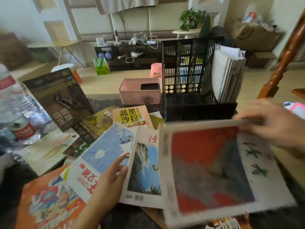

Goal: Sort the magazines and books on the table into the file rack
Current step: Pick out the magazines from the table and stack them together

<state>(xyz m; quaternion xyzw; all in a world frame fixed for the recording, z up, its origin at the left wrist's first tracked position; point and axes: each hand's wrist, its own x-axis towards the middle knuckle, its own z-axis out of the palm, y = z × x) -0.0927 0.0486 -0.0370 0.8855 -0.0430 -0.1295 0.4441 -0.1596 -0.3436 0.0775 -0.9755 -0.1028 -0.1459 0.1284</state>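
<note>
My right hand [270, 123] pinches the top edge of a magazine with a red and grey cover [212, 169], held blurred above the table in front of the black file rack [194, 76]. The rack's rightmost slot holds several white magazines [227, 75]; its other slots look empty. My left hand [112, 177] rests with straight fingers on a blue-and-white magazine [102, 151]. Beside it lie a white magazine with a sky picture [145, 169], a yellow salad book [130, 116], a dark brown magazine [61, 98] and an orange one [49, 200].
A pink perforated basket [138, 95] stands left of the rack. Plastic water bottles [18, 111] crowd the table's left edge. A wooden post [283, 53] rises at the right. A pink stool [156, 69] and a low shelf [125, 52] stand on the floor beyond.
</note>
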